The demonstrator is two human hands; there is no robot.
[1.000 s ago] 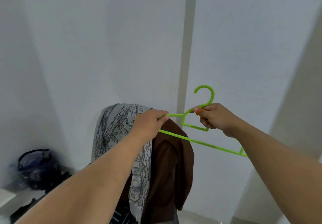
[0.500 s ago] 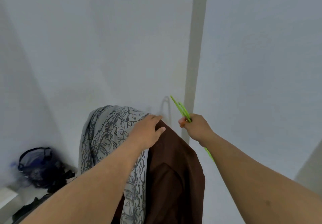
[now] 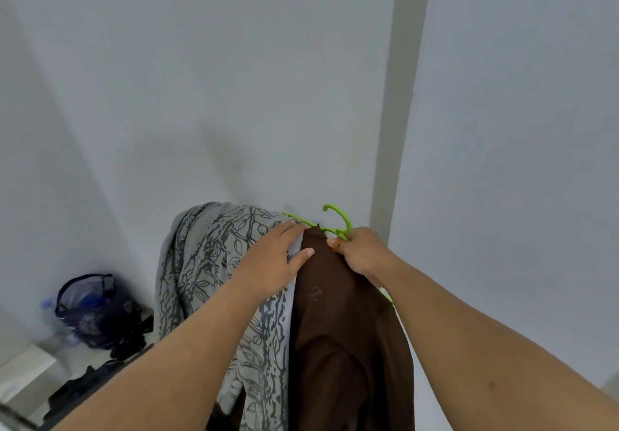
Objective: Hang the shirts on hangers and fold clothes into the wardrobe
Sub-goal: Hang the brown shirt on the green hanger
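A brown shirt (image 3: pixel 338 347) hangs in front of me, next to a grey garment with a dark leaf print (image 3: pixel 207 273). A bright green plastic hanger (image 3: pixel 338 221) pokes out at the top of the brown shirt, hook upward, most of its frame hidden under the cloth. My right hand (image 3: pixel 360 251) grips the hanger just below the hook. My left hand (image 3: pixel 271 263) lies with straight fingers on the top of the grey garment, thumb against the brown shirt's edge.
White wardrobe walls rise behind the clothes, with a beige vertical strip (image 3: pixel 398 102) to the right. A dark blue mesh basket (image 3: pixel 90 310) with dark clothes sits on a shelf at the lower left.
My right hand has turned the green hanger and pushed it into the top of the brown shirt. My left hand has let go of the hanger and now rests on the grey garment.
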